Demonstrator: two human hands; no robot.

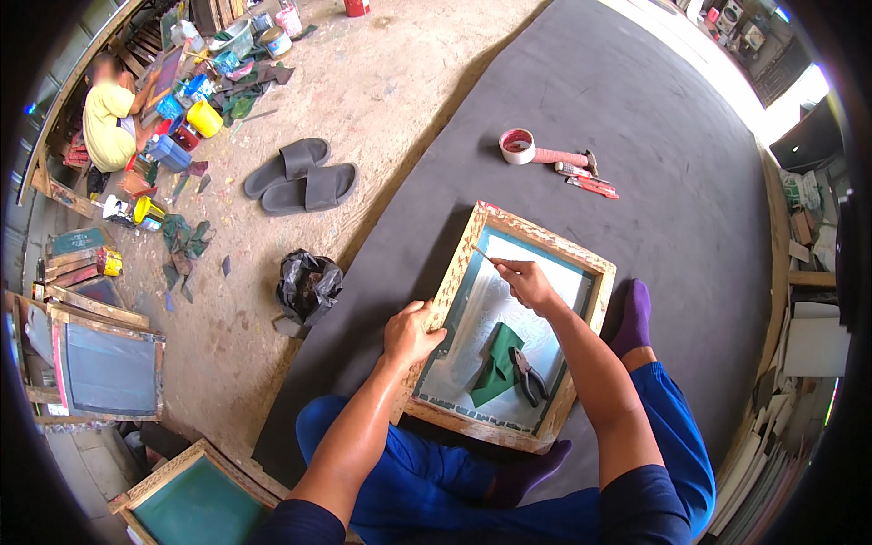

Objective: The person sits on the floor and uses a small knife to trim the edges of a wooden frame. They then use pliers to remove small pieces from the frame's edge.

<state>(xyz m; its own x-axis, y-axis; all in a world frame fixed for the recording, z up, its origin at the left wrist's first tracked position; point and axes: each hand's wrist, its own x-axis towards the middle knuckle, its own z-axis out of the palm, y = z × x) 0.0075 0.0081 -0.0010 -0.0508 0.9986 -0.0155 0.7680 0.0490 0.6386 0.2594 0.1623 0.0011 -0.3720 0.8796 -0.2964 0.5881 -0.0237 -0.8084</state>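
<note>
A wooden screen-printing frame [595, 313] with pale mesh lies tilted before me on the dark mat. My left hand [411, 335] is closed round its left rail, thumb on top. My right hand [529, 283] pinches a thin metal tool [482, 254], whose tip meets the inner edge of that rail near the upper left corner; the tool's handle is hidden in my fist. On the mesh, towards the lower end, rest a folded green cloth [494, 374] and pliers [528, 377] with dark handles, the jaws overlapping the cloth.
Beyond the frame lie a tape roll [518, 146], a hammer [568, 157] and red cutters [593, 186]. Slippers [309, 177] and a black bag [308, 287] are on the floor to the left. Other frames [111, 366] stand nearby. A person [111, 113] in yellow sits among paint tubs.
</note>
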